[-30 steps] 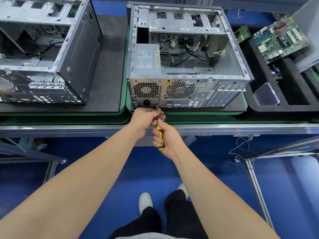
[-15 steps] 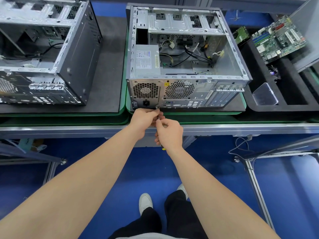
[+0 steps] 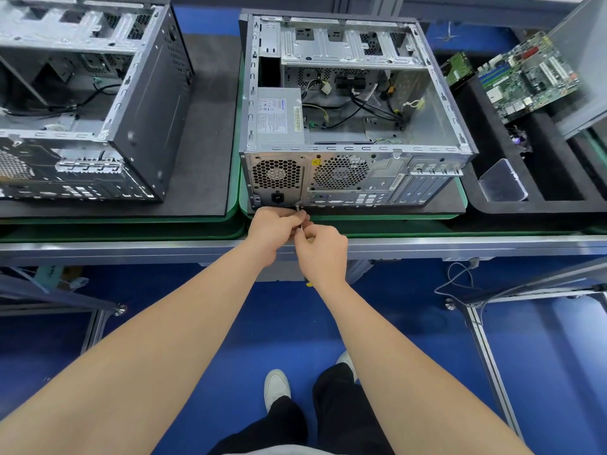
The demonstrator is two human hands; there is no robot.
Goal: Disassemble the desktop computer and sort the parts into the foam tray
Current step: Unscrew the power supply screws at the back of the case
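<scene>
An open grey desktop case (image 3: 433, 103) lies on its side on a dark mat, rear panel facing me. Its power supply (image 3: 277, 114) sits in the near left corner, with loose cables inside. My right hand (image 3: 323, 252) is closed around a screwdriver (image 3: 299, 215), whose metal shaft reaches the rear panel's lower edge below the power socket. The yellow handle is almost hidden under the hand. My left hand (image 3: 279, 229) pinches the shaft near its tip. A black foam tray (image 3: 502, 208) at right holds a green motherboard (image 3: 525, 77).
A second open case (image 3: 144, 103) stands at left on its own mat. A clear plastic box (image 3: 502, 185) sits in the tray's near compartment. An aluminium table rail (image 3: 131, 249) runs across in front of me. My legs and white shoes show below over a blue floor.
My right hand has rolled over the screwdriver handle, hiding the yellow grip that showed a second ago. Both hands stay at the same spot on the rear panel.
</scene>
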